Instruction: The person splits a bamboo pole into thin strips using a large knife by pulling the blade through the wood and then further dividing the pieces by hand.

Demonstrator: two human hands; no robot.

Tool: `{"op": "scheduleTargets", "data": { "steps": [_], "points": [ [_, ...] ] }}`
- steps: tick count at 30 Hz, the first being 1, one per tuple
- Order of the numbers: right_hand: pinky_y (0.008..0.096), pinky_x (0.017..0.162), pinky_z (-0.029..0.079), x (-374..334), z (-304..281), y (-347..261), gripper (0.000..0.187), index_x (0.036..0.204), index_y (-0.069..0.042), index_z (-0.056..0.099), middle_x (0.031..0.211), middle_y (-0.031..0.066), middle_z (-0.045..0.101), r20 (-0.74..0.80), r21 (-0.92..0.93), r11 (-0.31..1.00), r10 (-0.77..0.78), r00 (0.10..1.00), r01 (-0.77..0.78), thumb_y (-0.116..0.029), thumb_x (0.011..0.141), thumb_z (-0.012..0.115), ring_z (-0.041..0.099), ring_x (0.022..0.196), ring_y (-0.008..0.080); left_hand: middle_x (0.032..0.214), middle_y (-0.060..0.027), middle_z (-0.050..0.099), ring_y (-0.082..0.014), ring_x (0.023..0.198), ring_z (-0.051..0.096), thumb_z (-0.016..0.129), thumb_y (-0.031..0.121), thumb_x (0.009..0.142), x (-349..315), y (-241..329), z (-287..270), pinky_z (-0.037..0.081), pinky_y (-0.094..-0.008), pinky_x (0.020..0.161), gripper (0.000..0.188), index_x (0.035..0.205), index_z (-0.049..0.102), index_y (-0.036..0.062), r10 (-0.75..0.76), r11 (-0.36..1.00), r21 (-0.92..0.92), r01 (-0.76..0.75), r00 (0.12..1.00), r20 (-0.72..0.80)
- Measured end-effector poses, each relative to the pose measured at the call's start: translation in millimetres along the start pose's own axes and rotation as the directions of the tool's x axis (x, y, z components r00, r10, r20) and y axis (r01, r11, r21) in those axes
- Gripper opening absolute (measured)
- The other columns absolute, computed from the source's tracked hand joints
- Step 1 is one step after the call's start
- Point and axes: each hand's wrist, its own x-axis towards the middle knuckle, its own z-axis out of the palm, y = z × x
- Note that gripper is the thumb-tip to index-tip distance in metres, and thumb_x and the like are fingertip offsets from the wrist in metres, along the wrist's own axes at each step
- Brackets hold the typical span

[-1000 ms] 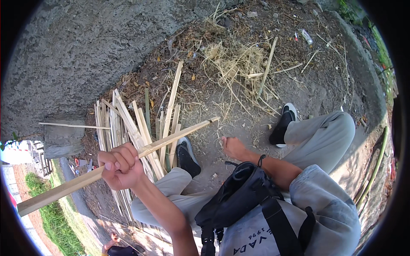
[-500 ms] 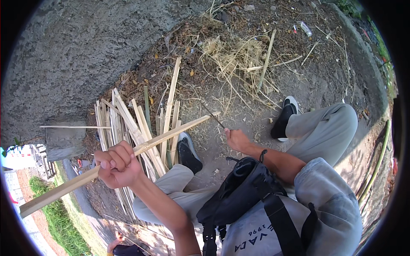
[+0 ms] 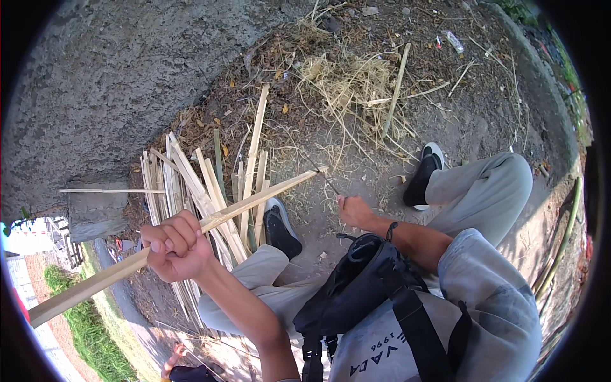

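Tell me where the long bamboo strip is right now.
Head view, left side: the long bamboo strip is gripped by the left hand, slanting above the pile of strips.

Pale split bamboo slat (image 3: 254, 202), dry, matt, fibrous at edges. Heaped bamboo strips (image 3: 191, 191) likewise raw, unvarnished. Thin dark blade (image 3: 321, 177), probably metal, dull. Rough grey concrete wall (image 3: 95, 95), pitted. Dusty earth ground (image 3: 484, 121), strewn with straw-like shavings (image 3: 347, 79). Black fabric bag (image 3: 356, 286), slight sheen. Grey cloth trousers (image 3: 484, 184), matt.
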Motion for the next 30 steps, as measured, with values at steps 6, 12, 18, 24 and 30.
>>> {"op": "scheduleTargets", "data": {
  "steps": [6,12,18,24,30],
  "points": [
    [0.0548,0.076,0.05,-8.1,-5.4,-17.7,0.058,0.075,0.011,0.063,0.074,0.0339,0.06,-0.006,0.011,0.998,0.06,0.998,-0.06,-0.032,0.098,0.032,0.06,0.077,0.0511,0.038,0.0035,0.024,-0.0084,0.033,0.017,0.046,0.018,0.086,2.1,2.0,-2.1,0.024,-0.0266,0.04,0.024,0.066,0.034,0.0148,-0.014,0.999,0.036,0.015,0.999,-0.04],
    [0.0553,0.078,0.049,-2.4,-9.9,-26.9,0.059,0.077,0.009,0.065,0.076,0.0343,0.06,-0.075,0.073,0.997,0.006,0.997,0.0,-0.035,0.098,0.032,0.06,0.078,0.0516,0.038,0.0038,0.024,-0.0082,0.033,0.018,0.046,0.018,0.086,4.4,0.9,-0.8,0.025,-0.0267,0.039,0.024,0.066,0.034,0.0151,-0.015,0.999,0.044,0.018,0.998,-0.062],
    [0.0553,0.077,0.048,7.8,-10.0,-3.0,0.06,0.071,0.009,0.062,0.071,0.0355,0.058,-0.023,0.033,0.998,0.05,0.999,-0.049,-0.035,0.099,0.031,0.059,0.075,0.053,0.039,0.0027,0.025,-0.0089,0.032,0.017,0.044,0.016,0.087,4.3,0.5,-4.8,0.026,-0.0275,0.039,0.024,0.066,0.032,0.0146,-0.004,1.0,0.023,0.005,0.999,-0.047],
    [0.0556,0.076,0.048,-20.4,-22.8,-81.1,0.054,0.082,0.007,0.063,0.073,0.0328,0.06,-0.059,0.128,0.984,-0.119,0.991,0.126,-0.034,0.099,0.032,0.06,0.074,0.0507,0.039,0.0027,0.023,-0.009,0.033,0.017,0.043,0.016,0.087,2.2,2.7,-10.2,0.026,-0.0277,0.039,0.023,0.067,0.032,0.0146,0.008,0.999,0.042,-0.005,0.998,-0.068],
    [0.055,0.076,0.049,-22.6,-20.0,-70.5,0.052,0.083,0.005,0.063,0.072,0.0315,0.06,-0.118,0.12,0.966,-0.214,0.97,0.228,-0.033,0.099,0.032,0.06,0.074,0.0504,0.039,0.0025,0.024,-0.0092,0.032,0.016,0.043,0.016,0.087,0.7,7.2,-8.0,0.026,-0.0277,0.039,0.023,0.067,0.032,0.0144,0.01,1.0,0.02,-0.008,0.996,-0.092]
  ]
}}
